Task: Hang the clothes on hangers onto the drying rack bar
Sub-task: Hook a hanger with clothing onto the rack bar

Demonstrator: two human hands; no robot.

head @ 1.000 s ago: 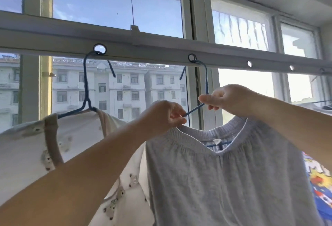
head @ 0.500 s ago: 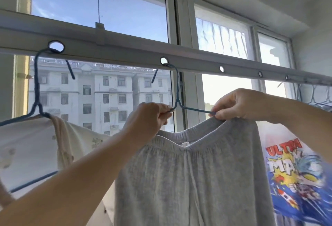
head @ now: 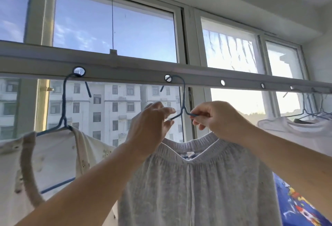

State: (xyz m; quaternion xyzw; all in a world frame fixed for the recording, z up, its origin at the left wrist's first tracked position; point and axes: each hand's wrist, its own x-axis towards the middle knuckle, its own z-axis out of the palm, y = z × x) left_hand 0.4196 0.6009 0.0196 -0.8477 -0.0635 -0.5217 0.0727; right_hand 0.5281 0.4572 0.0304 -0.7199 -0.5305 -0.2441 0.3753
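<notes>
Hanging from a hole in the drying rack bar (head: 136,72), the blue hanger (head: 183,98) carried the grey garment (head: 194,186), soft, light knit that looked likely to slide along thin wire. The left hand (head: 152,127) pinched the hanger's left shoulder; the right hand (head: 218,119) pinched its right shoulder, beside the neck, the stiffest hold. The head view cut off the garment's lower part, and fabric hid the hanger's bottom wire. A cream garment (head: 53,157) hung just left.
</notes>
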